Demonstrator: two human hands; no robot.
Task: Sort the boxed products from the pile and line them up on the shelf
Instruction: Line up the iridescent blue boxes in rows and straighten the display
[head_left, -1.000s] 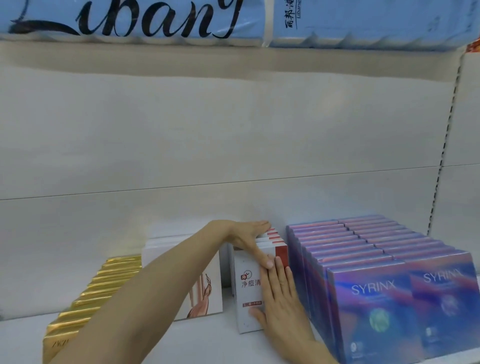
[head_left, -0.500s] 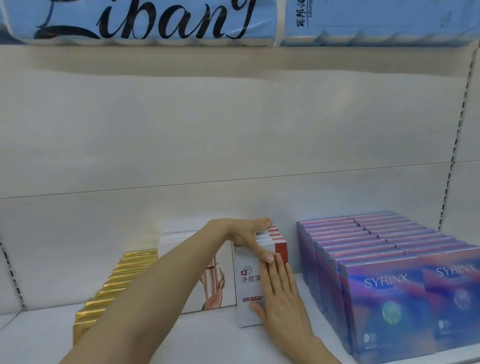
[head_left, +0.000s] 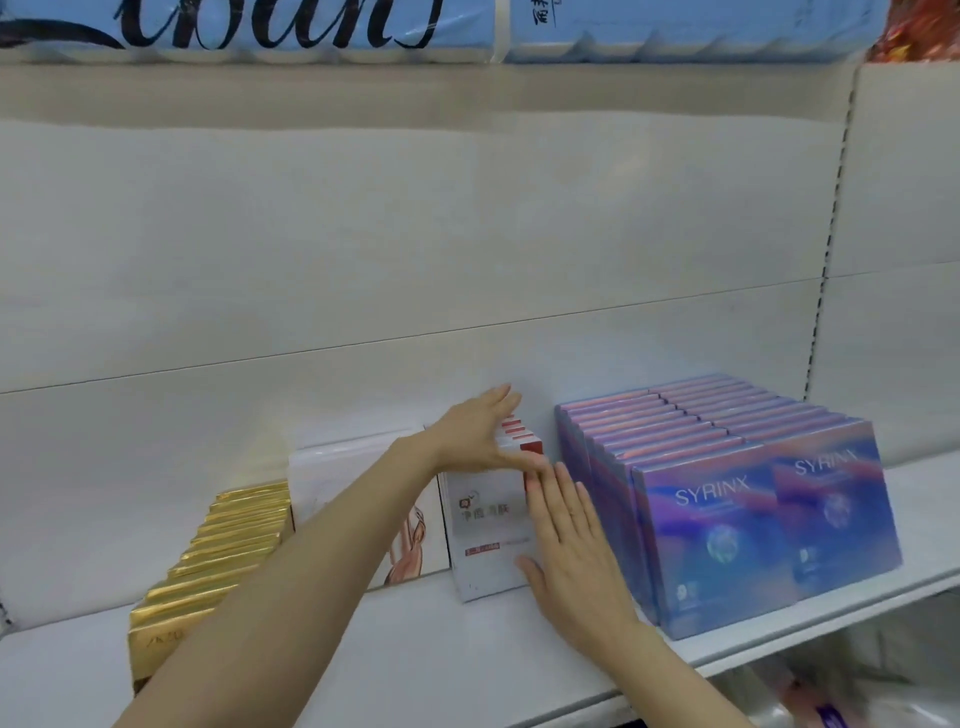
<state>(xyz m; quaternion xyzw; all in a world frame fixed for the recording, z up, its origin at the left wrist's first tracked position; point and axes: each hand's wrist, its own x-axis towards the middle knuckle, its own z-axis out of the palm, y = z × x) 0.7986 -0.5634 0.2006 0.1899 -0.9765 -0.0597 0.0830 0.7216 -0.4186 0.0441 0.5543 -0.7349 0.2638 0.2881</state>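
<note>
**Both hands squaring up the white-and-red row**

Can't really count the white cardboard boxes with red tops (head_left: 480, 540), the left hand (head_left: 480, 434) covers the row's top, fingers straight and together, thumb on the front box. Print's blurry too. Right hand (head_left: 569, 551) lies flat against the right side, fingers slightly spread. The row stands on the white metal shelf (head_left: 415, 649) between shiny gold boxes (head_left: 208, 571) and two rows of purple SYRINX boxes (head_left: 727, 519).
</note>
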